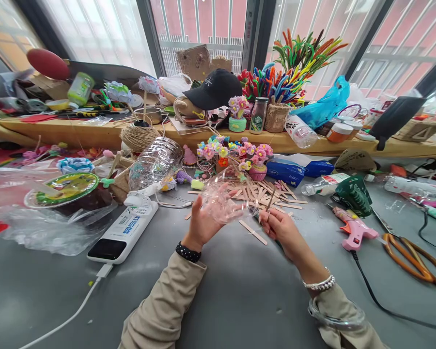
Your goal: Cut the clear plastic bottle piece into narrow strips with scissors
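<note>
My left hand (203, 220) is raised over the grey table, its fingers wrapped round a clear plastic bottle piece (227, 196). Beside it, my right hand (281, 228) pinches a thin dark tool (267, 208) whose tip meets the plastic's lower right edge. Just under both hands lies a loose wooden craft stick (253, 232), and a pile of several more sticks (272, 191) spreads behind the plastic.
A white power strip (125, 230) lies to the left, beside a clear bottle (154, 162) and crumpled plastic bags (39, 213). To the right are a pink glue gun (353, 230) and orange-handled scissors (414, 257). Pipe-cleaner flowers (240, 152) stand behind.
</note>
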